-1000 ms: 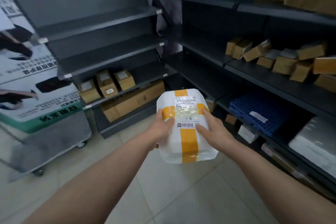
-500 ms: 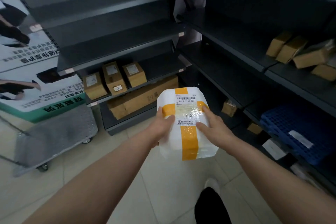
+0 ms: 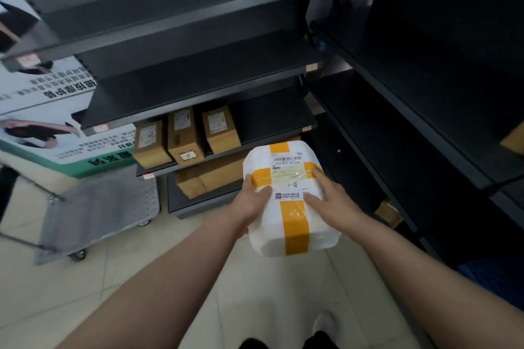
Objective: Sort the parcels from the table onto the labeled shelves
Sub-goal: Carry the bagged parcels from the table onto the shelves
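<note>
White parcel (image 3: pixel 293 231) between both hands (image 3: pixel 249 205) (image 3: pixel 333 202)

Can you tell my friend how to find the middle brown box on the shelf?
Find the dark shelf rack on the left. On a low shelf three brown boxes stand in a row. The middle box is it: only it has a small white sticker on its front.

1 white parcel (image 3: pixel 286 207), 2 hands (image 3: pixel 249 202) (image 3: pixel 336 202), 3 sm boxes (image 3: pixel 151 140) (image 3: pixel 184 136) (image 3: pixel 219 127), 1 lg carton (image 3: pixel 209 178), 1 cart (image 3: pixel 99 215), 1 poster (image 3: pixel 56 99)

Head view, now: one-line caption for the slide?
Left hand and right hand hold a white yellow-taped parcel before dark shelves bearing three cardboard boxes.
</note>
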